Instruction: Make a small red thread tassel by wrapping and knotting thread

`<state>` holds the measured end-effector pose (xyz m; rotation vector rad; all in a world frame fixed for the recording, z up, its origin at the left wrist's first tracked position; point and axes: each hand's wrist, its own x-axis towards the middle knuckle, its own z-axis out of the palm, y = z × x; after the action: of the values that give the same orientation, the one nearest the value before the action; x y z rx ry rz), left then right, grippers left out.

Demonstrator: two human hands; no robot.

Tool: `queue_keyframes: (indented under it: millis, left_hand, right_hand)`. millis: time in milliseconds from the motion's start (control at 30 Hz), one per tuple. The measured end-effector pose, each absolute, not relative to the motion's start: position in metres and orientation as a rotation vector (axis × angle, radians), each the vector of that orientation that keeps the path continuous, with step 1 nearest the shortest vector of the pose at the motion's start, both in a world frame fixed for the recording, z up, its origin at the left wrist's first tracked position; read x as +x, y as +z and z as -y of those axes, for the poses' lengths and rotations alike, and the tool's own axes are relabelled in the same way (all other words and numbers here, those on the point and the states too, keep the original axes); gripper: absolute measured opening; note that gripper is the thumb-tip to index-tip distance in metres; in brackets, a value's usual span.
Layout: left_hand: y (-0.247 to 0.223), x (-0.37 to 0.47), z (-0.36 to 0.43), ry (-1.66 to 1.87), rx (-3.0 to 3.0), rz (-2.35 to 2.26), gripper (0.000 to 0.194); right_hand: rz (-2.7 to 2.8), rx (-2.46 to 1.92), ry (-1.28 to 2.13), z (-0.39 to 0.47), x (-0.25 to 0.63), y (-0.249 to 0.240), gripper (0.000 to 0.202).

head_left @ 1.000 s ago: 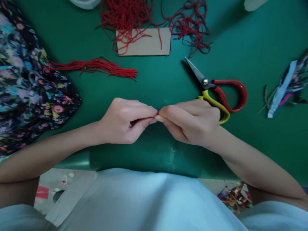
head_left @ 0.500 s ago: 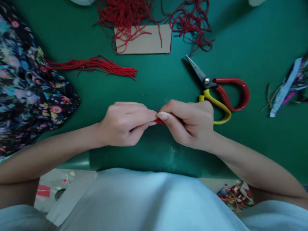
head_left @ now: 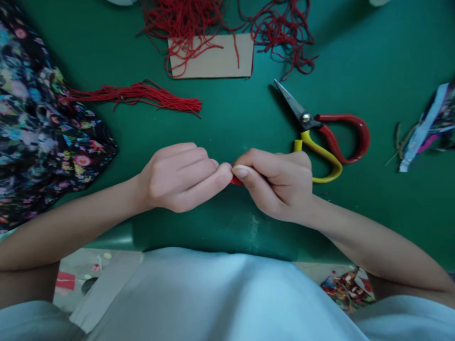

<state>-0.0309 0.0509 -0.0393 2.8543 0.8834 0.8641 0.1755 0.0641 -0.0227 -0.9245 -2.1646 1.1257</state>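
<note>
Between my fingertips, a small bit of red cord [head_left: 236, 180] shows; the rest of it is hidden by the fingers. My left hand [head_left: 185, 177] is closed, its back turned up, with the index fingertip pressed to the cord. My right hand [head_left: 279, 182] pinches the cord between thumb and index finger, and the two hands meet there. Just right of my right hand lie scissors [head_left: 305, 118] with one red and one yellow handle, partly covered by that hand. Beyond my left hand, a bundle of red cords [head_left: 152, 97] lies on the green table [head_left: 234, 128].
Tangled red cords [head_left: 188, 19] lie at the back, partly over a cardboard piece [head_left: 213, 64]. Another red tangle [head_left: 287, 33] is beside it. Floral fabric [head_left: 46, 132] covers the left side. Fabric scraps [head_left: 430, 128] lie at the far right.
My left hand has rolled over, its back now more upward and its thumb hidden, and has shifted slightly left. My right hand keeps its pinch almost unmoved.
</note>
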Motion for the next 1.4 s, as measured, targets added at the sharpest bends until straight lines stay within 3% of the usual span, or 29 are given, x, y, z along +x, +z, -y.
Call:
queue_keyframes:
  millis: [400,567,833,1067,1400]
  left_hand:
    - [-0.04,-0.032,-0.048,0.669,2.632,-1.083,0.021]
    - [-0.047,-0.028,-0.041,0.814,2.681,-1.158,0.017]
    - [-0.035,-0.02,-0.041,0.686,2.319,-1.102,0.046]
    - [-0.027,-0.023,-0.045,0.646,2.011,-0.976,0.039]
    - [-0.028,-0.024,-0.048,0.627,2.058,-0.976,0.025]
  right_hand:
    - [2.153,-0.989,1.224,-0.067,0.175,-0.022,0.035]
    - [2.106,-1.076,1.112,-0.061,0.172,-0.024,0.032]
    - [2.331,-0.948,0.558,-0.06,0.176,-0.029,0.034]
    - [2.488,-0.476,0.031,-0.068,0.185,-0.031,0.022]
    - [2.48,-0.626,0.184,-0.067,0.181,-0.033,0.03]
